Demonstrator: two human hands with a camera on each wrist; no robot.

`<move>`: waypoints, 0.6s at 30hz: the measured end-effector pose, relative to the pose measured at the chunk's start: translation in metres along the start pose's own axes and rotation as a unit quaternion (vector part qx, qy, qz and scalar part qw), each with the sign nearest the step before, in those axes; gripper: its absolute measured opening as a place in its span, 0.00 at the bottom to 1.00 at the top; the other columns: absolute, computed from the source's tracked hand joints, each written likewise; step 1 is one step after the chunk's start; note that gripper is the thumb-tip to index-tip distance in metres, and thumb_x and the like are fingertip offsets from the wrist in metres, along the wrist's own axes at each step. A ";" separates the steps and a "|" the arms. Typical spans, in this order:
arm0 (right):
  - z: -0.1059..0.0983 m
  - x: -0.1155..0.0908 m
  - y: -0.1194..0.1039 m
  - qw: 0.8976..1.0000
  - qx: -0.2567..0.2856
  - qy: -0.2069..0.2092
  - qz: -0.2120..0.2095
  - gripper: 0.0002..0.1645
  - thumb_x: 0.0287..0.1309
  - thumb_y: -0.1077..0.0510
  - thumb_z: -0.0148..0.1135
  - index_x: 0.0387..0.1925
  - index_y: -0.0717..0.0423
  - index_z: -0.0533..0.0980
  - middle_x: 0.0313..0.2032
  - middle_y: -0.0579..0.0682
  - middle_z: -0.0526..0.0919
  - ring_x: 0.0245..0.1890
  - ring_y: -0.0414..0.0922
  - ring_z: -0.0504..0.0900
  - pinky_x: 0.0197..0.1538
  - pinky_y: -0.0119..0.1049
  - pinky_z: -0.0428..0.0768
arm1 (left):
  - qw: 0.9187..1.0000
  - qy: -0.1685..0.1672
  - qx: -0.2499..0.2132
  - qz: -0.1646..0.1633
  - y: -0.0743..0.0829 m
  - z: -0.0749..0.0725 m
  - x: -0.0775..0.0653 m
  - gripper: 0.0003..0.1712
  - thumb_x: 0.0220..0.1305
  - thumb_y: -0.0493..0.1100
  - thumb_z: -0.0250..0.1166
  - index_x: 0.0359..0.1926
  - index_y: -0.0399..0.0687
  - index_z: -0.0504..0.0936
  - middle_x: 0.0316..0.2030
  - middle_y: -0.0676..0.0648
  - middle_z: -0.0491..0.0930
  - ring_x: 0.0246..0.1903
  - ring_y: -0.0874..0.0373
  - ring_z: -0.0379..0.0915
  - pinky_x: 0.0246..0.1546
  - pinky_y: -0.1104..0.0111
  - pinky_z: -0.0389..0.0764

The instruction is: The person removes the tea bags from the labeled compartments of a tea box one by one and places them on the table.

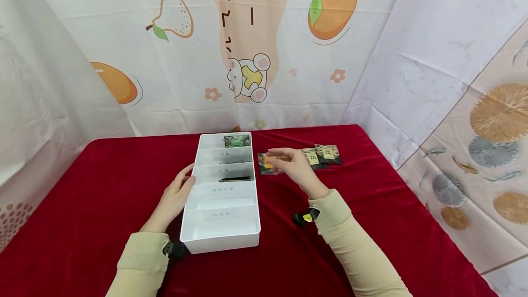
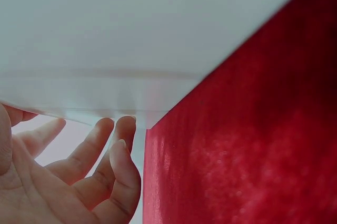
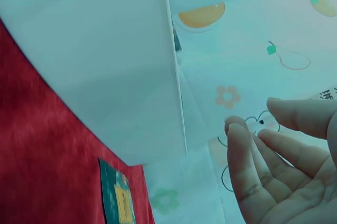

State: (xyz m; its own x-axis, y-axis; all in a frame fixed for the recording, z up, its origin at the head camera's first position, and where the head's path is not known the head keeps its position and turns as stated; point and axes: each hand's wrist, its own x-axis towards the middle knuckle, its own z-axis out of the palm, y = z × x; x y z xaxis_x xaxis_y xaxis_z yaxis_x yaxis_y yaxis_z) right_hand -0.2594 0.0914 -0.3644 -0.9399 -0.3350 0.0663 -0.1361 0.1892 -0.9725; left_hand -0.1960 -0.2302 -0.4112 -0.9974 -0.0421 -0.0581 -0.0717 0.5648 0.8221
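A long white compartment box (image 1: 220,243) with handwritten divider labels stands on the red cloth. My left hand (image 1: 174,196) rests against its left side, and the left wrist view shows the fingertips (image 2: 125,124) at the wall. My right hand (image 1: 294,168) hovers right of the box, loosely bent and holding nothing. Beneath its fingertips lies a dark sachet with an orange label (image 1: 263,169); a sachet (image 3: 117,195) also shows in the right wrist view. A green-labelled sachet (image 1: 237,141) sits in the rearmost compartment. Dark sachet edges (image 1: 236,179) show in the middle one.
Further right, sachets with pale yellow labels (image 1: 328,154) overlap on the red cloth (image 1: 288,251), partly hidden behind my right hand. A printed curtain (image 1: 173,81) hangs behind the table, and another covering (image 1: 453,104) rises along the right.
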 end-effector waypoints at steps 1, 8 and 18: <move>0.002 0.000 0.000 1.000 0.000 -0.003 -0.001 0.23 0.65 0.60 0.62 0.59 0.66 0.76 0.53 0.66 0.82 0.37 0.56 0.86 0.44 0.42 0.85 | 1.000 0.000 -0.001 0.000 0.000 0.000 0.000 0.33 0.79 0.55 0.42 0.78 0.53 0.50 0.63 0.33 0.69 0.55 0.40 0.75 0.56 0.47 0.76; 0.015 0.001 0.003 1.000 0.009 -0.026 -0.005 0.22 0.65 0.62 0.62 0.58 0.67 0.76 0.56 0.67 0.81 0.32 0.51 0.86 0.42 0.43 0.86 | 1.000 0.003 -0.002 -0.002 0.000 0.000 -0.001 0.32 0.79 0.54 0.43 0.78 0.53 0.51 0.62 0.34 0.70 0.54 0.41 0.76 0.54 0.49 0.77; 0.031 -0.001 0.010 0.999 0.006 -0.045 0.003 0.22 0.64 0.61 0.62 0.57 0.69 0.76 0.56 0.67 0.80 0.26 0.49 0.84 0.36 0.38 0.85 | 1.000 0.004 -0.004 -0.002 0.000 -0.001 0.001 0.32 0.78 0.54 0.43 0.78 0.52 0.52 0.62 0.33 0.70 0.53 0.41 0.77 0.52 0.51 0.79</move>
State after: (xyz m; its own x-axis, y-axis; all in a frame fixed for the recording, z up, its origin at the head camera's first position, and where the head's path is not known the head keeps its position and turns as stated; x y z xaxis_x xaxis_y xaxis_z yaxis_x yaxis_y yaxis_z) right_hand -0.2499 0.0647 -0.3814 -0.9081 -0.4167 0.0413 -0.1273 0.1808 -0.9752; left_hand -0.1970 -0.2311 -0.4111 -0.9971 -0.0513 -0.0569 -0.0759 0.5578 0.8265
